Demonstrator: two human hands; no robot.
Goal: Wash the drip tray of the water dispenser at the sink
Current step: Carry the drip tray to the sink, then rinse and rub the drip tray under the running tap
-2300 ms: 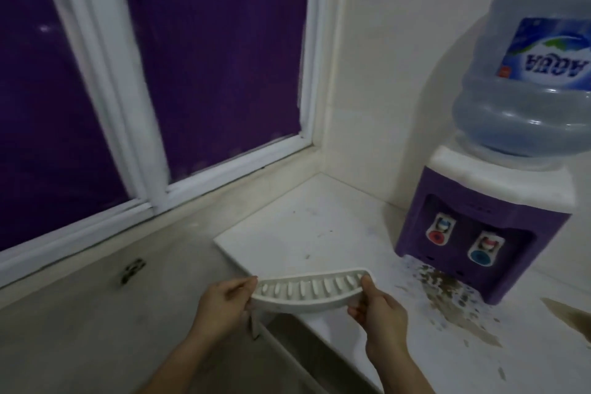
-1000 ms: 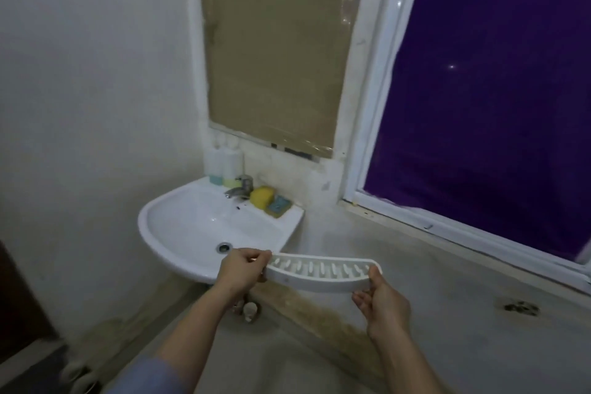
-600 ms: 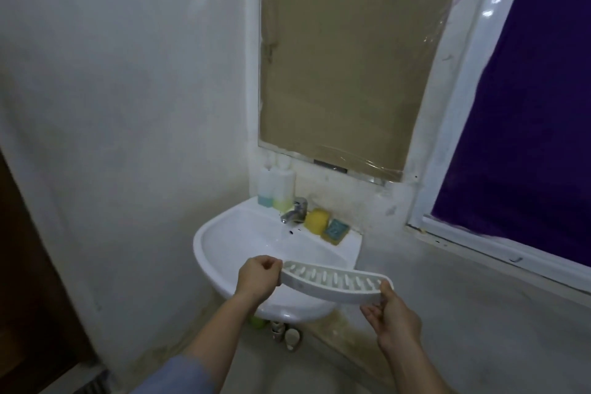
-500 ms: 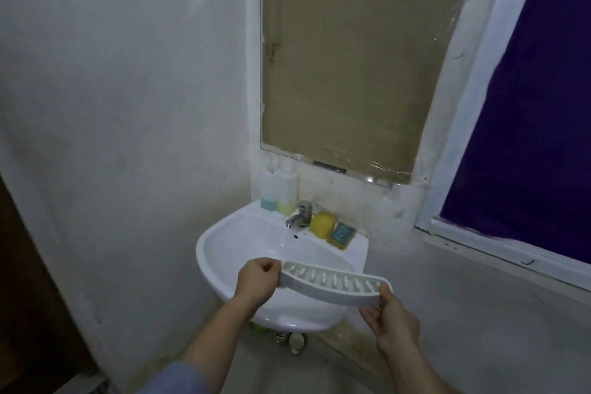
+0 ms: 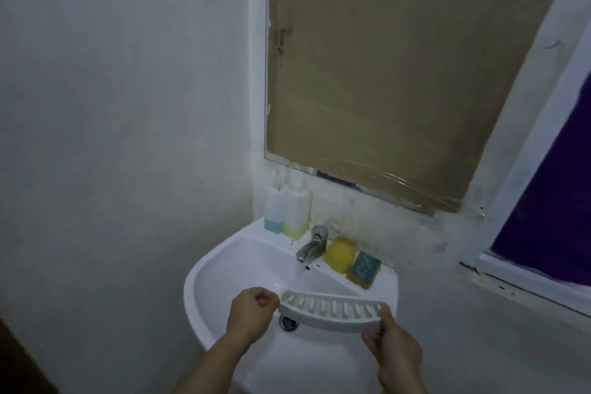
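Note:
A white curved drip tray [image 5: 332,313] with a slotted top hangs level over the white wall sink [image 5: 224,269]. My left hand [image 5: 252,313] pinches its left end and my right hand [image 5: 391,345] holds its right end. The tray sits just above the metal drain [image 5: 288,323], in front of the chrome tap [image 5: 311,245]. No water runs from the tap.
Two soap bottles [image 5: 287,213] stand on the sink's back left rim. A yellow sponge [image 5: 339,253] and a green-topped sponge [image 5: 364,269] lie right of the tap. A mirror covered with brown paper [image 5: 399,73] hangs above. A purple window [image 5: 556,217] is at the right.
I turned from the water dispenser's counter to the sink and came closer, carrying the tray in both hands. The tray has moved from in front of the basin to over it.

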